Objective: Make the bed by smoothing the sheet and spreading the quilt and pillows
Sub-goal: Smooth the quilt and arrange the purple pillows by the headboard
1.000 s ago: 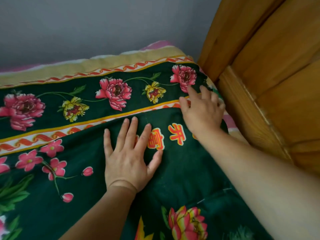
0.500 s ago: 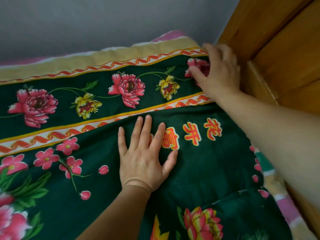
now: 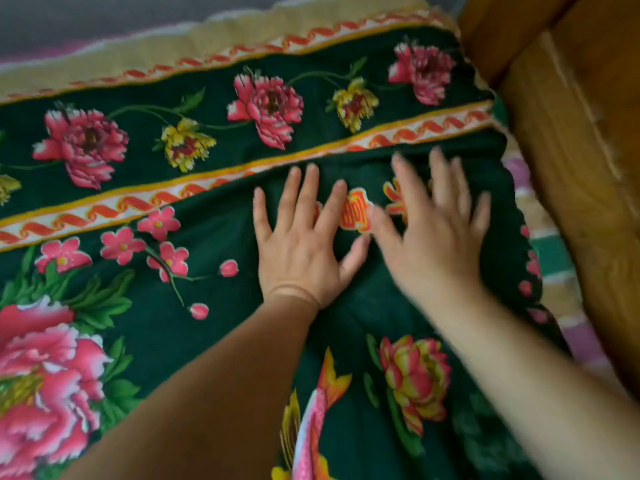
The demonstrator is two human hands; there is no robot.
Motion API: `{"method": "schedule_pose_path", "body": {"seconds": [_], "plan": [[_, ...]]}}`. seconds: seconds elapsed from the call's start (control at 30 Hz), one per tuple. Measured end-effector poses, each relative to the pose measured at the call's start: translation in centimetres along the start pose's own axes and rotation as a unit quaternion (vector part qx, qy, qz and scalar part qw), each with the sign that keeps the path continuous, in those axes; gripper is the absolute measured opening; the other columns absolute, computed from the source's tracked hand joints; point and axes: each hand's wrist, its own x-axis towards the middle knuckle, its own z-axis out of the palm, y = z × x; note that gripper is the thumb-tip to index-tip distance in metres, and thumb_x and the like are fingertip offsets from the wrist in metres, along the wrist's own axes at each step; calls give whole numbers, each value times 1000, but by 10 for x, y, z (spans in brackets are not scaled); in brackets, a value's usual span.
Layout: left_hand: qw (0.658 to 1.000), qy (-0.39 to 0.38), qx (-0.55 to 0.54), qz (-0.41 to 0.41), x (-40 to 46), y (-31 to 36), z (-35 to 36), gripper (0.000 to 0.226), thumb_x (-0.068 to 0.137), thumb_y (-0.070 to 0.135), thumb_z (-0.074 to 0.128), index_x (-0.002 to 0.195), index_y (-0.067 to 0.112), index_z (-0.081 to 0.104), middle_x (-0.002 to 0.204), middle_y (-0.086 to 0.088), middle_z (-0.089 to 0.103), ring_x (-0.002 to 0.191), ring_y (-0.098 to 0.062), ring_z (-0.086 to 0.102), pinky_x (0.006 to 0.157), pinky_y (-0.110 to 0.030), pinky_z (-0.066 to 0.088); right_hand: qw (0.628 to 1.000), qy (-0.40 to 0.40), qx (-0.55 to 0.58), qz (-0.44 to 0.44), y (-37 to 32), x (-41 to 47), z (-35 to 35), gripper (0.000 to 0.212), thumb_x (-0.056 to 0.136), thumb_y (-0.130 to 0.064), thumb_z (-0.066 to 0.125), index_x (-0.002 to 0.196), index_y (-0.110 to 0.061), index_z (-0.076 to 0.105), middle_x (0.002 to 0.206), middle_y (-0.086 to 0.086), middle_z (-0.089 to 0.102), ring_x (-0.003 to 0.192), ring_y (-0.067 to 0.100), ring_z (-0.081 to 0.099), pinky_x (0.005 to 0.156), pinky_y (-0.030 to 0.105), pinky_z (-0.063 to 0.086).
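Note:
A dark green sheet (image 3: 214, 306) printed with pink and yellow flowers, a fish and red-and-white wavy borders covers the bed. My left hand (image 3: 304, 247) lies flat on it with fingers spread, beside a red and yellow character. My right hand (image 3: 433, 233) is flat on the sheet just to the right of the left, fingers spread and blurred by motion, partly covering other characters. A small fold runs across the sheet just beyond my fingertips, below the wavy border. No quilt or pillow shows.
A wooden headboard (image 3: 588, 150) rises at the right, close to the sheet's edge. A striped pink, green and beige under-layer (image 3: 554, 258) shows between sheet and wood. A grey wall (image 3: 104, 19) runs along the far side of the bed.
My right hand left the far right corner by the headboard and came back down beside my left hand. The left hand stayed pressed in place. The view tilted downward.

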Motion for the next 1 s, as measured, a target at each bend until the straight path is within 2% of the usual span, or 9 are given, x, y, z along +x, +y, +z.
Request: {"method": "schedule_pose_path", "body": {"seconds": [0.07, 0.13, 0.37, 0.53, 0.67, 0.77, 0.87, 0.93, 1.0], "plan": [[1000, -5, 2, -3, -2, 0, 0, 65, 84, 59, 34, 138, 26, 47, 149, -11, 40, 140, -28, 33, 112, -55, 11, 999, 17, -41, -25, 10, -66, 16, 62, 86, -57, 39, 142, -33, 40, 154, 10, 32, 143, 31, 25, 110, 62, 14], [1000, -9, 6, -8, -2, -1, 0, 65, 85, 59, 33, 140, 26, 44, 151, -10, 36, 142, -27, 29, 113, -57, 10, 996, 9, -68, -55, 18, -87, 33, 61, 85, -56, 38, 141, -32, 42, 152, 10, 35, 142, 32, 27, 111, 60, 14], [998, -49, 30, -24, -2, 4, -5, 69, 87, 63, 20, 148, 31, 23, 159, -5, 15, 148, -21, 9, 115, -56, 1, 996, 25, -68, -51, 15, -79, 45, 62, 85, -53, 35, 143, -32, 40, 155, 10, 30, 145, 32, 21, 113, 60, 10], [990, -131, 53, -25, -5, 7, -13, 66, 94, 60, 18, 150, 33, -1, 160, -3, -7, 147, -19, -9, 115, -57, -7, 997, 31, -46, -58, 15, -75, 46, 63, 83, -52, 33, 143, -33, 40, 156, 10, 27, 146, 30, 17, 113, 59, 6], [980, -182, 20, -79, -48, 32, -26, 54, 98, 46, 20, 149, 38, 3, 160, 4, -9, 147, -16, -12, 109, -67, -6, 997, 6, -56, -56, 15, -71, 46, 58, 89, -49, 34, 146, -38, 30, 160, 7, 14, 148, 26, 4, 114, 57, -1], [950, -304, 40, -65, -103, 40, -43, 53, 99, 38, 23, 150, 32, 10, 159, 4, -6, 147, -19, -7, 104, -73, 5, 992, -51, -90, -65, 15, -75, 35, 58, 94, -50, 28, 149, -39, 16, 161, 5, 3, 148, 24, -6, 115, 57, -4], [889, -450, 10, -77, -150, 36, -75, 52, 97, 31, 34, 146, 12, 31, 155, -14, 18, 143, -34, 17, 113, -57, 20, 976, -134, -141, -96, 25, -111, 3, 58, 96, -50, 22, 151, -38, 7, 161, 6, -2, 148, 24, -6, 117, 55, 2], [862, -486, 0, -142, -187, 48, -95, 43, 95, 30, 41, 133, 11, 49, 140, -13, 45, 129, -34, 42, 106, -48, 36, 951, -243, -167, -89, 33, -136, -24, 58, 96, -48, 27, 150, -38, 11, 161, 8, 2, 148, 27, 4, 116, 52, 12], [867, -468, -1, -171, -230, 70, -126, 36, 94, 31, 44, 125, 18, 56, 130, -9, 54, 116, -31, 53, 97, -44, 46, 911, -358, -186, -81, 36, -165, -54, 54, 94, -44, 34, 147, -37, 25, 157, 8, 20, 142, 30, 25, 112, 49, 24]]}}
